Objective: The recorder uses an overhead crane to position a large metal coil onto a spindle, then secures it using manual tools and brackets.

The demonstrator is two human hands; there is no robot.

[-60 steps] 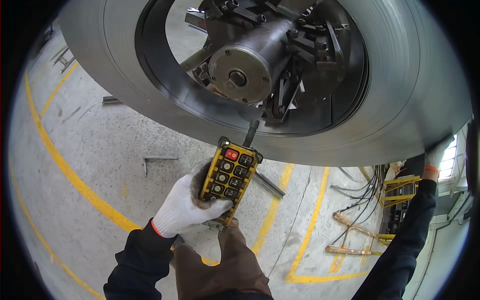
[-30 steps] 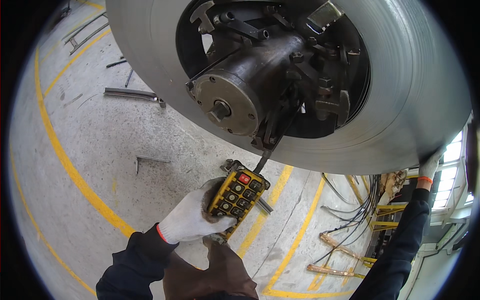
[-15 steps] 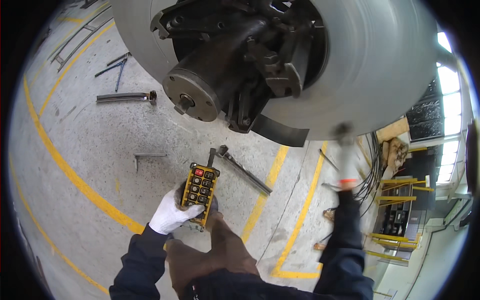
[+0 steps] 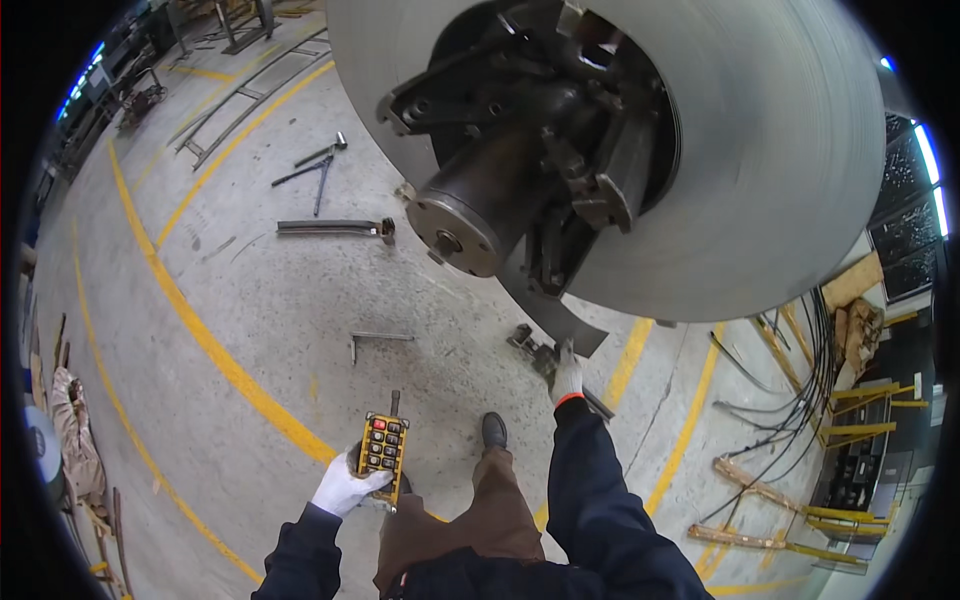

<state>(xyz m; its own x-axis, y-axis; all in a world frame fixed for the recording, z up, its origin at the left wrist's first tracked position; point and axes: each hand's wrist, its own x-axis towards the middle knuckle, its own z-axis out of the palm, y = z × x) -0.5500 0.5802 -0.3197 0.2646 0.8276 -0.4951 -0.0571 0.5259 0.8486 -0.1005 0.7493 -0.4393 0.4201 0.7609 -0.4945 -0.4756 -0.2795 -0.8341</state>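
My left hand (image 4: 347, 485), in a white glove, is closed round a yellow remote control (image 4: 383, 444) with a red button and several dark ones, thumb on its face. My right hand (image 4: 567, 378), gloved with an orange cuff band, reaches forward to the loose end of a steel strip (image 4: 567, 325). Its fingers appear closed on the strip's lower edge, though partly hidden. That strip hangs from a large grey steel coil (image 4: 760, 200), mounted on a dark shaft (image 4: 480, 225) with jaws. Beneath my right hand, a dark-headed metal bar (image 4: 597, 402) lies on the floor, partly covered.
An L-shaped metal rod (image 4: 383, 336), a channel-like bar (image 4: 325, 228) and blue-handled tools (image 4: 320, 170) lie on the floor at left. Black cables (image 4: 815, 370) and wooden beams (image 4: 757, 485) lie at right near a yellow-railed rack (image 4: 860, 412). Yellow lines (image 4: 205, 335) mark the floor.
My right hand, blurred and farther right before, has moved left to the strip's end. My view has shifted, so the coil and floor tools appear farther right and lower. The left hand keeps the remote.
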